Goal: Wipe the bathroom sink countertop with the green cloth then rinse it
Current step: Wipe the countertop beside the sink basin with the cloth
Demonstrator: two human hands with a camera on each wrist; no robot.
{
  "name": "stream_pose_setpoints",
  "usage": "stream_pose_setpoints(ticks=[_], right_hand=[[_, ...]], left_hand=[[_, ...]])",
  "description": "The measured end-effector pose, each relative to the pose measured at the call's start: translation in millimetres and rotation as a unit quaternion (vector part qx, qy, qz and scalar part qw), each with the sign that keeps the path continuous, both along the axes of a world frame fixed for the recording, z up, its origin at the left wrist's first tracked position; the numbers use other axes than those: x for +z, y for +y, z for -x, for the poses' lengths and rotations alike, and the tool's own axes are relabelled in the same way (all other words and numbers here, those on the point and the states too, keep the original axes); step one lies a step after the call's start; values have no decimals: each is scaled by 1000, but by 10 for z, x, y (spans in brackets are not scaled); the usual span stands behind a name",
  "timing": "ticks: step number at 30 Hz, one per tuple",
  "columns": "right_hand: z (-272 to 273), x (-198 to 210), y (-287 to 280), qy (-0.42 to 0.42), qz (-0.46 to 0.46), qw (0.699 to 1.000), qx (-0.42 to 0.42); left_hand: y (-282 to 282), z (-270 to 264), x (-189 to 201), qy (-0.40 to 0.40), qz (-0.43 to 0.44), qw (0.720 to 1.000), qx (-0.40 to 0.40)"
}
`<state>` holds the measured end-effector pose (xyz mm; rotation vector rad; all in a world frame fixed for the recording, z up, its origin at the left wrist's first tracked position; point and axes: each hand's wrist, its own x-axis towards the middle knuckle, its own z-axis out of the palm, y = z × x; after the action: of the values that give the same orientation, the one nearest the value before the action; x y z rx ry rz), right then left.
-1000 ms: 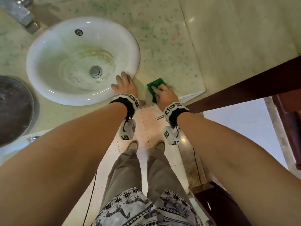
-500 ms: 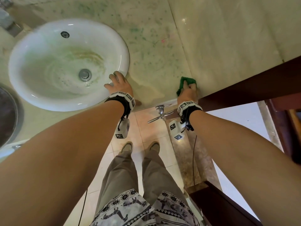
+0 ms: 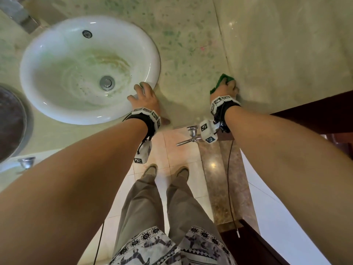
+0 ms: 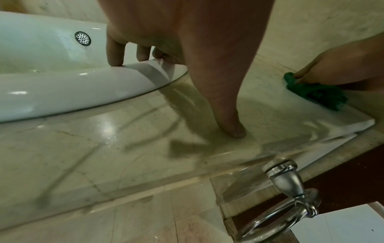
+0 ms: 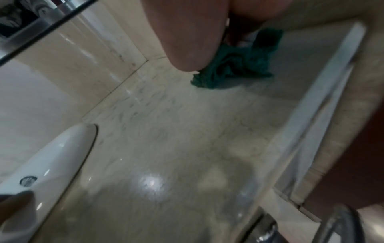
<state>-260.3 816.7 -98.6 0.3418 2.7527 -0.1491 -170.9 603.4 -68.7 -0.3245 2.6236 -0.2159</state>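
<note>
The green cloth (image 3: 222, 80) lies bunched on the speckled marble countertop (image 3: 191, 54), at its right end by the wall seam. My right hand (image 3: 226, 89) grips the cloth and presses it down; in the right wrist view the cloth (image 5: 234, 69) is crumpled under the palm. My left hand (image 3: 145, 97) rests with straight fingers on the near right rim of the white sink (image 3: 57, 108). In the left wrist view its thumb (image 4: 232, 129) touches the countertop (image 4: 104, 148), and the cloth (image 4: 315, 93) shows at the far right.
A chrome tap (image 3: 17, 14) stands behind the sink at the top left. A dark round object (image 3: 9, 121) lies left of the sink. A chrome towel ring (image 3: 191, 134) hangs under the counter's front edge. A tiled wall (image 3: 286, 44) and a dark wooden frame (image 3: 315, 111) bound the right side.
My right hand has slid the cloth from beside the left hand to the counter's right end, then back along the wall. The left hand stayed on the sink rim.
</note>
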Motion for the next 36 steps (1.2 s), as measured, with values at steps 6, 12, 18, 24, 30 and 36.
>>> stream_pose_setpoints(ticks=[6, 12, 18, 24, 30, 36], right_hand=[[-105, 13, -59, 3, 22, 995, 95], [-371, -11, -312, 11, 134, 969, 208], [-586, -80, -265, -2, 195, 936, 293], [-554, -62, 106, 36, 141, 978, 152], [-217, -70, 74, 37, 29, 997, 60], [-191, -97, -356, 50, 122, 972, 192]], left_hand=[[8, 9, 7, 0, -2, 1000, 6], [39, 15, -69, 27, 13, 999, 21], [38, 3, -125, 18, 40, 999, 24], [44, -18, -87, 22, 34, 999, 21], [29, -35, -80, 31, 19, 999, 18], [8, -9, -79, 35, 0, 999, 21]])
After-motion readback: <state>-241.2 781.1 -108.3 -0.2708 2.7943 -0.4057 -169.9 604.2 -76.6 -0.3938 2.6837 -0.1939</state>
